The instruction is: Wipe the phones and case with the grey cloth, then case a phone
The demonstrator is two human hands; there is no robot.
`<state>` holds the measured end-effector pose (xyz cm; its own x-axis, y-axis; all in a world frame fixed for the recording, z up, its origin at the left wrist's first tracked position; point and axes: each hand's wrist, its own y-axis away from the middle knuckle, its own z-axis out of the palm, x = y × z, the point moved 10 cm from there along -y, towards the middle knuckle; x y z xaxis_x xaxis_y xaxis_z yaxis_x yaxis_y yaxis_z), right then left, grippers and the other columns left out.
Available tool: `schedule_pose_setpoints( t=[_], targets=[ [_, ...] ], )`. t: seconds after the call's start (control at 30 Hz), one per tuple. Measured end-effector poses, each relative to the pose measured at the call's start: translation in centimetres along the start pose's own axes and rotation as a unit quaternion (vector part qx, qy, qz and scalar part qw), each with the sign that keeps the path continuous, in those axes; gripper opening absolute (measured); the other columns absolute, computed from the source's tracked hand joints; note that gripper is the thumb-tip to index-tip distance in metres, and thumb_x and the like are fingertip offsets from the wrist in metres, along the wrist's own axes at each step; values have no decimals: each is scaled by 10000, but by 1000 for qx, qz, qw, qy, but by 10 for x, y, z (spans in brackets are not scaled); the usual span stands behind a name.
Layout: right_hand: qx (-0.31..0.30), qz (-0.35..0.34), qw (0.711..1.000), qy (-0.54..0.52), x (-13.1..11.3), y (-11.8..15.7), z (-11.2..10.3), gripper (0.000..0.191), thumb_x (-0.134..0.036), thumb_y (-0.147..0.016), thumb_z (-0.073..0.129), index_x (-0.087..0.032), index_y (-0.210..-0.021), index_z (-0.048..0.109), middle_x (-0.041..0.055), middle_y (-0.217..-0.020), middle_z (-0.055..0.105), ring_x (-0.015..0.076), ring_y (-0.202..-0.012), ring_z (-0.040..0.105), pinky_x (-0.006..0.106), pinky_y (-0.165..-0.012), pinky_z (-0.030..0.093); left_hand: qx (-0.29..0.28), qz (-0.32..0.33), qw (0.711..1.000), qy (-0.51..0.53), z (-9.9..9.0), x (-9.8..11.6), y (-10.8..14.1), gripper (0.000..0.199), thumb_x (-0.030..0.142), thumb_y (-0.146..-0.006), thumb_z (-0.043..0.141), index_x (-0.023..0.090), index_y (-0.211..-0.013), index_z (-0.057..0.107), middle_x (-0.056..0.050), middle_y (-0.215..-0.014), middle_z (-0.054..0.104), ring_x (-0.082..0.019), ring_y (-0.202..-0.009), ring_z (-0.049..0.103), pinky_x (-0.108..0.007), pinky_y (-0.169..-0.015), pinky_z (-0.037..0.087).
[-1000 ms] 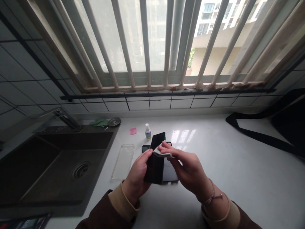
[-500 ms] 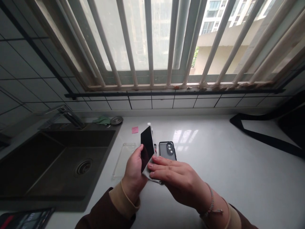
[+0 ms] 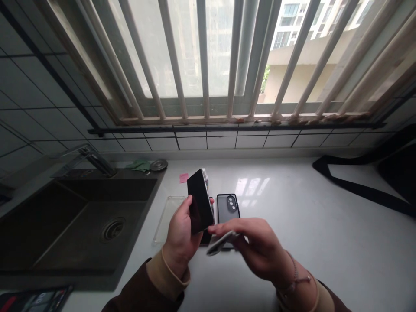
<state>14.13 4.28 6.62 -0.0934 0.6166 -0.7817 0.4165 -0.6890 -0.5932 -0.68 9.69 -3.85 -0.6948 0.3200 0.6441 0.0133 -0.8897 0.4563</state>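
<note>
a: the left hand [image 3: 180, 229] first. what is its state?

b: we find it closed around a black smartphone [image 3: 199, 201], thumb on the near side, the phone tilted with its dark glass face toward the right.

a: and the right hand [image 3: 256, 247]?

b: we record it pinching a pale folded cloth [image 3: 222, 242] between thumb and fingers, just beside the phone and not touching it.

a: what lies beneath them on the desk [image 3: 292, 247]?

b: we note a black-rimmed phone case [image 3: 228, 209] with an oval camera opening just right of the phone, and a clear phone case [image 3: 167, 219] to its left. a small bottle [image 3: 204, 173] stands partly hidden behind the phone, near a pink sticky note [image 3: 183, 177].

a: further out?

b: we log a dark steel sink [image 3: 107, 221] on the left, a green cloth [image 3: 138, 165] at its far rim, and a black strap [image 3: 357, 190] on the right.
</note>
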Motion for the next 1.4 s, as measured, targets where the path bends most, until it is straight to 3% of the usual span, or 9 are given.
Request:
schedule_pose_setpoints(
  t=[0.13, 0.2, 0.33, 0.5, 0.7, 0.83, 0.97, 1.2, 1.4],
  targets=[
    [254, 155, 946, -126, 49, 17, -56, 243, -352, -1095, 573, -230, -1187, 761, 94, -1158, 815, 240, -1025, 795, 392, -888, 687, -97, -37, 995, 2, 15, -7, 7, 429, 382, -1079, 498, 59, -1089, 780, -166, -917, 805, -181, -657, 710, -282, -634, 592],
    [323, 235, 907, -133, 74, 28, -69, 285, -433, -1049, 647, -213, -1188, 764, 90, -1132, 811, 237, -1017, 777, 388, -899, 673, -157, -84, 984, 13, 26, -15, 16, 508, 425, -1088, 460, 30, -1117, 778, -206, -953, 805, -173, -625, 687, -269, -586, 563],
    [348, 332, 860, -169, 103, 36, -69, 369, -490, -968, 724, -196, -1187, 767, 88, -1103, 807, 242, -1004, 752, 397, -896, 656, -275, -184, 943, 37, 47, -33, 41, 704, 569, -1080, 375, -6, -1163, 773, -260, -1166, 773, -289, -863, 765, -440, -827, 638],
    [376, 287, 856, -210, 97, 32, -73, 303, -442, -959, 750, -215, -1160, 768, 69, -1124, 802, 211, -1032, 742, 345, -949, 622, -359, -291, 886, 21, 57, -53, 66, 817, 643, -1070, 279, -6, -1223, 751, -239, -1160, 743, -295, -908, 751, -536, -901, 629],
    [314, 243, 896, -197, 84, 19, -71, 300, -461, -1022, 664, -227, -1185, 756, 79, -1107, 807, 231, -1025, 762, 376, -952, 625, -338, -282, 895, -72, 48, -69, 56, 796, 640, -1069, 277, 22, -1335, 701, -242, -1129, 722, -287, -897, 737, -428, -767, 635],
    [254, 197, 945, 67, 60, 15, -76, 265, -414, -1078, 579, -262, -1202, 757, 69, -1176, 802, 251, -1085, 762, 408, -995, 619, -265, -216, 931, -130, 35, -68, 37, 681, 603, -1067, 392, 47, -1269, 730, -219, -1081, 725, -245, -859, 711, -325, -691, 601],
    [176, 118, 947, 243, 39, 8, -60, 306, -258, -1100, 521, -303, -1349, 692, 47, -1357, 756, 240, -1236, 734, 398, -1074, 603, -234, -190, 934, -190, 24, -71, 29, 635, 628, -1048, 463, 76, -1178, 748, -171, -984, 719, -179, -721, 653, -255, -595, 530],
    [49, -18, 947, 316, 24, -4, -23, 400, -78, -1057, 491, -273, -1342, 692, 58, -1293, 788, 253, -1397, 637, 496, -1190, 539, -215, -213, 939, -165, 23, -75, 29, 691, 743, -998, 474, 124, -1143, 743, -126, -912, 691, -188, -718, 646, -247, -534, 471],
    [6, -37, 949, 314, 21, -5, -9, 417, -52, -1039, 500, -272, -1349, 672, 50, -1273, 793, 253, -1393, 640, 544, -1253, 454, -203, -186, 958, -85, 29, -67, 26, 708, 742, -1021, 415, 133, -1198, 729, -103, -847, 696, -188, -697, 660, -256, -551, 471]
  ],
)
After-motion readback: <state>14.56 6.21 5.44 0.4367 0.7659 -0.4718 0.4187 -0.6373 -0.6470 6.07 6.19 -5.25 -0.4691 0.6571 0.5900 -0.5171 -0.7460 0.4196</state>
